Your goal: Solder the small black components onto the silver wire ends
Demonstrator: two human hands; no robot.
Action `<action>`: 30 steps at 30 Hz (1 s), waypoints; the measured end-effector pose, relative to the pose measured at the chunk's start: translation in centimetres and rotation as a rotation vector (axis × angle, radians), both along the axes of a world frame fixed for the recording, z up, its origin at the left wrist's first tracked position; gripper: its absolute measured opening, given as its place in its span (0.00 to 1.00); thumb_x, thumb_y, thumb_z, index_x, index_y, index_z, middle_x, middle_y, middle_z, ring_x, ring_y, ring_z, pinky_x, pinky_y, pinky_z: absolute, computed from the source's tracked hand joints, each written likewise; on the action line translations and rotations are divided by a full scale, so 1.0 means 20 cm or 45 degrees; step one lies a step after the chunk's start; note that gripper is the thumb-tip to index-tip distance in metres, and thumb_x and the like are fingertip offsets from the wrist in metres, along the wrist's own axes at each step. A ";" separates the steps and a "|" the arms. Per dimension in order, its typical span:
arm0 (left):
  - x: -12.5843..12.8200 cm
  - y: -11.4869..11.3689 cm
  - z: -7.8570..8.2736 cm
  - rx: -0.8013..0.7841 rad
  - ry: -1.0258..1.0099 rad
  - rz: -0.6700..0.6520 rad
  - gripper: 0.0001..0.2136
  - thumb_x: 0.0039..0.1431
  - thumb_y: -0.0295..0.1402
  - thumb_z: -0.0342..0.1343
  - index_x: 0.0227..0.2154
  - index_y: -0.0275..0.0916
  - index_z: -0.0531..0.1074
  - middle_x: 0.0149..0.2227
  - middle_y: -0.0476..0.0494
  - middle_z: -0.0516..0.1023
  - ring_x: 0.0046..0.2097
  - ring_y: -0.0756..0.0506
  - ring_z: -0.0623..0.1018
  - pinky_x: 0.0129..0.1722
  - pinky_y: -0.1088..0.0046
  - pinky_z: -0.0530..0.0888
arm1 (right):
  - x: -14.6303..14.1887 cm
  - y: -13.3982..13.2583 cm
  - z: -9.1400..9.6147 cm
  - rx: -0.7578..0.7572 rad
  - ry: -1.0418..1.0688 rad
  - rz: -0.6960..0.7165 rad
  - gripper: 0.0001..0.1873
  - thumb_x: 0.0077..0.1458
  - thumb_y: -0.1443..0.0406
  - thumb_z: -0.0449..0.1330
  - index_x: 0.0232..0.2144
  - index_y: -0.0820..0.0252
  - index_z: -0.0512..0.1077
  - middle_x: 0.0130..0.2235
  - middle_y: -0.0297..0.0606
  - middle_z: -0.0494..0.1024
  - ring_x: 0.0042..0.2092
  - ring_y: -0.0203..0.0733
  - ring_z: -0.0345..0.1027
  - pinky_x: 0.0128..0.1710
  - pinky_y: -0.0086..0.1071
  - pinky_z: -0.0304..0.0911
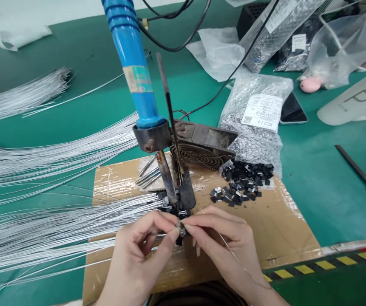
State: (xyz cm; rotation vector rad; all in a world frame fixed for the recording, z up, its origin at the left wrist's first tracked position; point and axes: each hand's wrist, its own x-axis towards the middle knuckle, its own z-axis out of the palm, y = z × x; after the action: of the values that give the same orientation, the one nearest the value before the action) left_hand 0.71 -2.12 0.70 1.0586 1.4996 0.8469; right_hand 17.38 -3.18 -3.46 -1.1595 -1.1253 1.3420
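Note:
My left hand (144, 246) is closed in a pinch, thumb against index finger, on the end of a thin grey cable. Its fingertips nearly touch those of my right hand (227, 242), also pinched closed. A strand of solder wire (234, 255) passes through my right hand's fingers and trails back over the wrist. Whatever small part lies between the fingertips is mostly covered. Just above them points the tip of a soldering iron (134, 80) with a blue handle, held upright in a stand. Small black connectors (184, 212) on cable ends cluster under the tip.
Cardboard (275, 221) covers the bench under my hands. Bundles of grey cables (74, 225) stretch left. Loose black connectors (249, 176) are heaped at right, near a dirty fan (202, 148). Behind are a labelled bubble-wrap bag (256, 114), a phone (293, 110) and a white cup (351, 102).

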 end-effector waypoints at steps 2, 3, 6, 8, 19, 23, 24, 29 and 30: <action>0.00 0.00 0.00 0.014 0.011 -0.006 0.07 0.56 0.31 0.67 0.23 0.42 0.80 0.33 0.43 0.85 0.34 0.45 0.81 0.34 0.74 0.76 | 0.00 0.00 0.00 0.006 -0.003 -0.009 0.10 0.63 0.68 0.68 0.42 0.47 0.87 0.31 0.33 0.81 0.27 0.33 0.71 0.27 0.26 0.67; 0.01 0.00 0.00 0.021 0.014 -0.006 0.07 0.56 0.31 0.67 0.23 0.42 0.80 0.33 0.44 0.84 0.34 0.45 0.81 0.34 0.75 0.76 | 0.00 0.00 0.00 0.002 -0.011 -0.011 0.10 0.63 0.67 0.68 0.42 0.47 0.87 0.31 0.33 0.80 0.27 0.33 0.71 0.27 0.26 0.67; 0.01 0.00 0.00 0.025 0.004 0.003 0.07 0.56 0.30 0.67 0.24 0.42 0.80 0.32 0.45 0.84 0.34 0.46 0.81 0.34 0.77 0.75 | 0.00 -0.01 -0.01 -0.002 -0.052 -0.011 0.08 0.65 0.66 0.67 0.42 0.49 0.86 0.31 0.33 0.79 0.28 0.34 0.70 0.28 0.27 0.67; 0.01 0.00 -0.01 0.015 0.001 0.008 0.07 0.56 0.30 0.66 0.24 0.42 0.79 0.32 0.46 0.84 0.35 0.46 0.80 0.35 0.77 0.75 | 0.00 -0.03 -0.01 0.029 -0.099 -0.030 0.10 0.68 0.65 0.63 0.47 0.49 0.84 0.33 0.33 0.78 0.30 0.35 0.70 0.30 0.28 0.68; -0.04 0.03 -0.06 0.056 0.150 -0.119 0.07 0.61 0.32 0.64 0.27 0.41 0.79 0.36 0.43 0.85 0.37 0.44 0.82 0.30 0.76 0.74 | -0.03 -0.10 -0.03 0.131 -0.509 -0.140 0.24 0.73 0.67 0.47 0.68 0.53 0.58 0.27 0.28 0.70 0.28 0.39 0.67 0.36 0.33 0.68; -0.07 0.03 -0.08 0.070 0.181 -0.158 0.07 0.63 0.33 0.63 0.29 0.41 0.79 0.37 0.42 0.85 0.40 0.43 0.84 0.32 0.76 0.76 | 0.00 -0.08 -0.02 0.244 -0.669 -0.147 0.08 0.68 0.71 0.50 0.41 0.55 0.66 0.30 0.31 0.69 0.30 0.38 0.65 0.35 0.33 0.63; -0.07 0.04 -0.08 0.073 0.186 -0.156 0.07 0.64 0.33 0.63 0.29 0.41 0.79 0.37 0.42 0.85 0.40 0.43 0.83 0.32 0.76 0.76 | 0.01 -0.07 -0.02 0.284 -0.680 -0.127 0.09 0.67 0.72 0.50 0.35 0.54 0.63 0.30 0.31 0.67 0.31 0.38 0.63 0.35 0.33 0.62; -0.07 0.05 -0.06 0.084 0.164 -0.148 0.07 0.64 0.31 0.63 0.28 0.41 0.78 0.35 0.46 0.84 0.36 0.47 0.81 0.32 0.79 0.74 | 0.02 -0.04 -0.02 0.353 -0.463 -0.080 0.10 0.64 0.75 0.55 0.33 0.56 0.63 0.40 0.37 0.74 0.41 0.38 0.72 0.42 0.32 0.67; -0.06 0.06 -0.06 0.083 0.153 -0.153 0.07 0.64 0.31 0.63 0.28 0.41 0.78 0.34 0.47 0.84 0.35 0.48 0.81 0.32 0.79 0.74 | 0.01 -0.04 -0.02 0.330 -0.401 -0.086 0.10 0.63 0.75 0.57 0.34 0.56 0.65 0.44 0.38 0.77 0.45 0.39 0.75 0.46 0.32 0.69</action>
State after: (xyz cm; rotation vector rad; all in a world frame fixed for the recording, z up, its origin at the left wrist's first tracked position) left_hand -0.55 -0.96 -0.45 1.2541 1.4992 0.7633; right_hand 17.61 -3.99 -3.84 -1.2290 -1.4251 0.9484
